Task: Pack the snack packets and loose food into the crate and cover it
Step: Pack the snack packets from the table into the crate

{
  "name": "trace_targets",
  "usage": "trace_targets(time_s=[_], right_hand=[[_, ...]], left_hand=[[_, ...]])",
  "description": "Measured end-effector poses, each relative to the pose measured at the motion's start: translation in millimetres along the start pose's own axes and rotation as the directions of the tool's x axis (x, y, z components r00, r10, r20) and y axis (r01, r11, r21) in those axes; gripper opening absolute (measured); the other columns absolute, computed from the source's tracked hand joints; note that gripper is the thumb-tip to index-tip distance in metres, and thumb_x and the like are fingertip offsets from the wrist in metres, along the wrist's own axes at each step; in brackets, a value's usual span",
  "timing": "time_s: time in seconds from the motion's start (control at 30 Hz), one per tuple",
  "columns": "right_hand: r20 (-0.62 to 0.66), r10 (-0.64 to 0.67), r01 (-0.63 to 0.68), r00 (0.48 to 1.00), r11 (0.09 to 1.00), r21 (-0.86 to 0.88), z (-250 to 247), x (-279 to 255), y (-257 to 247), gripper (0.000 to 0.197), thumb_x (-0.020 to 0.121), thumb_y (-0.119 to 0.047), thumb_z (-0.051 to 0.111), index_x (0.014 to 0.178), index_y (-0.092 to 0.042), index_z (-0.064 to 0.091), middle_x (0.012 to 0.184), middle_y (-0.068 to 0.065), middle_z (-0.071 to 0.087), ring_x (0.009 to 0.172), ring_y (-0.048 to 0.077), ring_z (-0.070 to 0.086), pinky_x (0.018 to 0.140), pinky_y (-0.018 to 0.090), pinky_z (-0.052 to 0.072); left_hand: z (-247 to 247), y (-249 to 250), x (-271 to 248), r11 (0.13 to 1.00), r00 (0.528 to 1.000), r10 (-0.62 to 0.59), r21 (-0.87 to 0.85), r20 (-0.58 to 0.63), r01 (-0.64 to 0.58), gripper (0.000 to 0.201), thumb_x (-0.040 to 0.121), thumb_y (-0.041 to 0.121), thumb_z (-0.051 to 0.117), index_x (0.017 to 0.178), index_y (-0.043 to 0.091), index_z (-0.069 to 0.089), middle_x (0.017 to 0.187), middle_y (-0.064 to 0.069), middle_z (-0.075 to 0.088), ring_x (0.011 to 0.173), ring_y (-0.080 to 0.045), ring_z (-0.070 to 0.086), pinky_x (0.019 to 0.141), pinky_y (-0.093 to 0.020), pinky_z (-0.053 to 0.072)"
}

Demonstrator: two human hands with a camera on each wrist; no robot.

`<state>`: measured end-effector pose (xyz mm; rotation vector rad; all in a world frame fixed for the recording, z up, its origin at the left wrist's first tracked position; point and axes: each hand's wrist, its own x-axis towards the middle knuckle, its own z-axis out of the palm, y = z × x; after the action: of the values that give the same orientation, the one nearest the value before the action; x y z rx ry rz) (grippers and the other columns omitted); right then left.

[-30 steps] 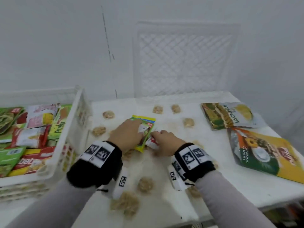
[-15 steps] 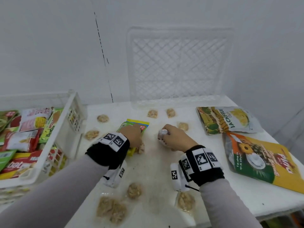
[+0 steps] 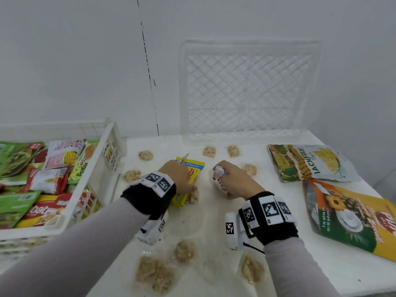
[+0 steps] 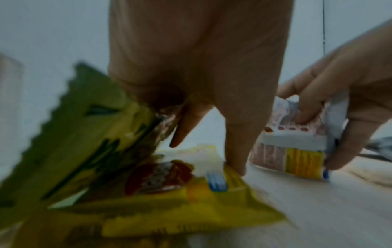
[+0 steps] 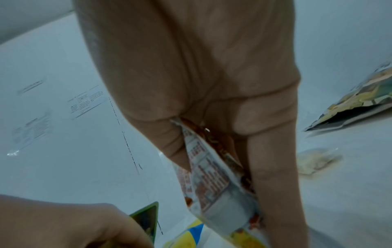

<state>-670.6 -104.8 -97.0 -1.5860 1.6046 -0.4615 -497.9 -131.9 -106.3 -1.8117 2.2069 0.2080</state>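
My left hand (image 3: 181, 170) pinches a green packet (image 4: 84, 134) by its top, tilted up over a yellow packet (image 3: 194, 174) that lies on the table; one finger presses on that yellow packet (image 4: 191, 201). My right hand (image 3: 227, 179) grips a small white and red packet (image 3: 219, 179) on edge, just right of the left hand, with thumb and fingers curled round the packet (image 5: 212, 176). The white crate (image 3: 102, 179) at the left holds several packets. Its lattice lid (image 3: 246, 93) leans against the back wall.
Several loose food clusters in clear wrap lie over the table, such as one (image 3: 184, 250) near me and one (image 3: 145, 155) at the back. A jackfruit bag (image 3: 310, 163) and an orange and green bag (image 3: 353, 217) lie at the right, near the table edge.
The right hand has drawn the white and red packet away from the left hand's packets and turned it on edge. The left hand has tilted the green packet up off the yellow one.
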Motion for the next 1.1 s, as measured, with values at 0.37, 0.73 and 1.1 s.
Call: trace_targets(time_s=[0.37, 0.73, 1.1], right_hand=[[0.017, 0.003, -0.005, 1.000, 0.996, 0.085, 6.4, -5.0, 0.3, 0.035, 0.084, -0.004, 0.035, 0.100, -0.026, 0.056, 0.099, 0.005, 0.056, 0.088, 0.026, 0.057, 0.071, 0.043, 0.056], [-0.099, 0.009, 0.020, 0.995, 0.959, 0.282, -3.5, -16.2, -29.2, 0.043, 0.085, 0.008, 0.035, 0.088, -0.029, 0.058, 0.084, 0.010, 0.053, 0.069, 0.021, 0.047, 0.069, 0.039, 0.045], [-0.205, -0.345, 0.372, 0.916, 0.922, 0.109, 37.4, -37.0, -188.7, 0.031, 0.094, -0.010, 0.048, 0.093, -0.038, 0.061, 0.111, 0.002, 0.062, 0.096, 0.023, 0.063, 0.075, 0.039, 0.058]], left_hand=[[-2.1, 14.6, 7.2, 0.998, 0.996, 0.020, 0.065, -0.091, -0.014, 0.034, 0.086, 0.030, 0.051, 0.058, 0.015, 0.040, 0.062, 0.000, 0.045, 0.058, -0.017, 0.047, 0.045, -0.021, 0.027], [-78.6, -66.0, -20.0, 0.865, 0.990, -0.030, -0.501, -0.139, -0.044, 0.033, 0.085, 0.029, 0.058, 0.060, 0.012, 0.044, 0.074, -0.008, 0.053, 0.069, -0.024, 0.050, 0.058, -0.023, 0.039], [-116.2, -236.7, -119.1, 0.536, 0.985, 0.024, -0.829, -0.173, -0.158, 0.013, 0.082, 0.009, 0.061, 0.071, 0.004, 0.063, 0.070, -0.016, 0.063, 0.058, -0.024, 0.058, 0.060, -0.031, 0.053]])
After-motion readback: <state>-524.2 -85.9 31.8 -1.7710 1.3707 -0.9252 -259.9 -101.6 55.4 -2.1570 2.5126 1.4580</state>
